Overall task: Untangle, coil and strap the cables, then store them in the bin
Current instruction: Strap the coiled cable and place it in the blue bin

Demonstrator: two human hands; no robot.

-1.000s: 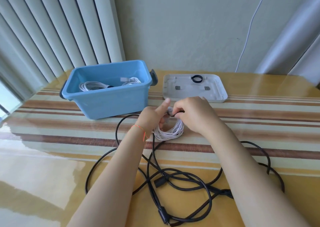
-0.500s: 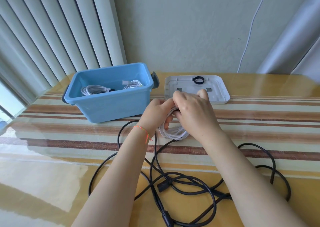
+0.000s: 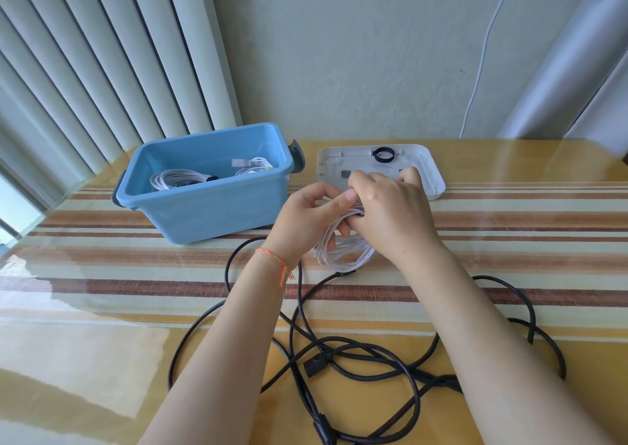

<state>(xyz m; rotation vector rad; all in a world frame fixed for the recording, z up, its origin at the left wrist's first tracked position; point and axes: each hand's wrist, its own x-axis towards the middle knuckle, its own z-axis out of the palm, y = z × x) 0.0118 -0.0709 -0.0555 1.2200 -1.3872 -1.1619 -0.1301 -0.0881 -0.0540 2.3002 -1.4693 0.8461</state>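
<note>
Both hands meet over the table [image 3: 102, 308]: the left hand [image 3: 306, 220] and the right hand [image 3: 390, 213] each grip the top of a white cable coil [image 3: 343, 251], whose loops hang below the fingers. Behind on the left stands the blue bin [image 3: 210, 203], holding other white coils [image 3: 176, 179]. A tangled black cable [image 3: 367, 353] lies nearer, under the forearms.

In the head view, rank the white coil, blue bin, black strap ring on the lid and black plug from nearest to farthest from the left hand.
1. White coil: gripped by the left hand.
2. Blue bin: just left of it.
3. Black strap ring and black plug: too close to call; ring behind on the lid, plug toward the camera.
</note>
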